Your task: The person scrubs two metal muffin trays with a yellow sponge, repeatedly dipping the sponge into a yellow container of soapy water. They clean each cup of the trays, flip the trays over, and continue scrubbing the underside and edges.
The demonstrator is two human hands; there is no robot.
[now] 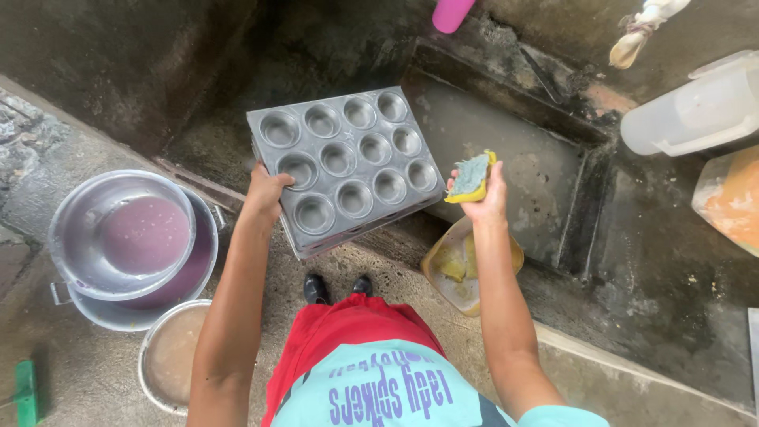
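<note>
The left hand (265, 194) grips the metal muffin tray (348, 166) by its near-left edge, its long axis slanting away rightward, while the right hand (482, 198) clutches a sponge (471, 177) just beside the tray's right edge.

- The left arm reaches forward and slightly inward from the lower left, bare from the shoulder down, with the elbow nearly straight.
- The left hand (265, 194) is closed in a grip, its thumb lying on top and its fingers curled underneath out of sight, the wrist bent a little.
- The right arm extends forward from the lower right, bare below a short pale sleeve, the forearm running almost straight up the view.
- The right hand (482, 194) is raised at about the same height as the left, its fingers and thumb pinched shut, knuckles turned away from the camera.
- The two hands are well apart.
</note>
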